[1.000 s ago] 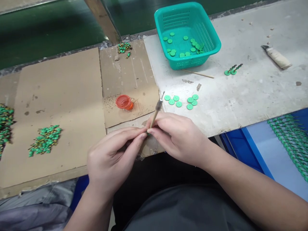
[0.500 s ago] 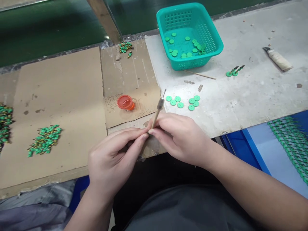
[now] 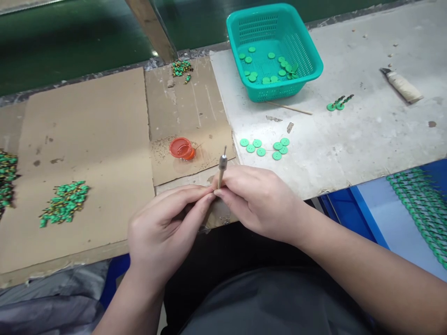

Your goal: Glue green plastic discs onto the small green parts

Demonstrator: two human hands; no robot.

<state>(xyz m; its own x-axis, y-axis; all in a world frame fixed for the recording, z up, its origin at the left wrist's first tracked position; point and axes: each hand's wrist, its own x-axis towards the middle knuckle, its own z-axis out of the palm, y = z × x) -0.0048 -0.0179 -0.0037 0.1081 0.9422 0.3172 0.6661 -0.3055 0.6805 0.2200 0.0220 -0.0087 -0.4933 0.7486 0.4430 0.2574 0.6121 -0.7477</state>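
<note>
Just nearer the wearer than the red cup (image 3: 180, 147), left hand (image 3: 167, 223) and right hand (image 3: 263, 200) meet fingertip to fingertip at the table's (image 3: 349, 144) front edge. The right hand grips a wooden-handled tool (image 3: 221, 174) near-upright, metal tip up; the left pinches thumb and forefinger together, and whatever sits between them is hidden. The step in hand looks like close two-handed fingertip work, with the tool's tip out of use; the next move seems to call for a light, steady pinch.

The cup appears to hold some liquid. Beyond it to the right, a teal basket (image 3: 279, 91) contains scattered green discs (image 3: 271, 56). Two-holed green buttons (image 3: 261, 151) lie right of the cup, and green-and-gold pieces (image 3: 64, 202) are heaped to its left.
</note>
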